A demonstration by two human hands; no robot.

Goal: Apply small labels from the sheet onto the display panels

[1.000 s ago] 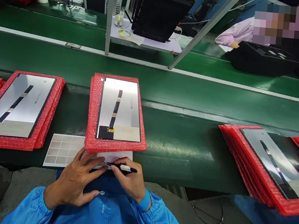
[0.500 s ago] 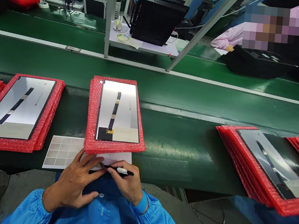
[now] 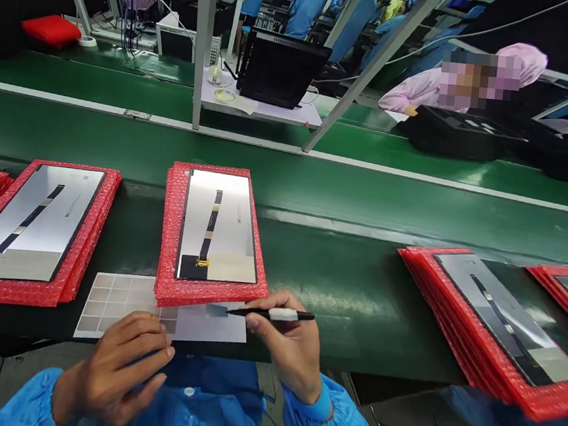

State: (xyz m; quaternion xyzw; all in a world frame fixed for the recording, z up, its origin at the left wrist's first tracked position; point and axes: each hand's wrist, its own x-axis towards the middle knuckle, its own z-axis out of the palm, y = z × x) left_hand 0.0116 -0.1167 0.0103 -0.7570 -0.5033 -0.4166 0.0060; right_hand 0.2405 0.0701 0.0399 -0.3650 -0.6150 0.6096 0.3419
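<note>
My right hand (image 3: 284, 340) pinches black tweezers (image 3: 274, 314) with a white band, and a small grey label (image 3: 217, 311) sits at their tip. The label hangs just above a white backing sheet (image 3: 207, 326). My left hand (image 3: 115, 371) rests loosely at the lower edge of a sheet of grey square labels (image 3: 114, 307), holding nothing visible. Directly beyond lies a display panel (image 3: 217, 227) with a black flexible strip and a gold connector, on a stack of red bubble wrap (image 3: 165, 275).
More panels on red bubble-wrap stacks (image 3: 36, 223) lie left, and others (image 3: 495, 314) lie right, on the green conveyor bench (image 3: 338, 278). Beyond a white rail stand metal posts, a black monitor (image 3: 280, 69) and a co-worker in pink (image 3: 421, 92).
My right hand has moved right with the tweezers, now carrying a grey label at the tip. My left hand has moved down and left, and the hands are apart.
</note>
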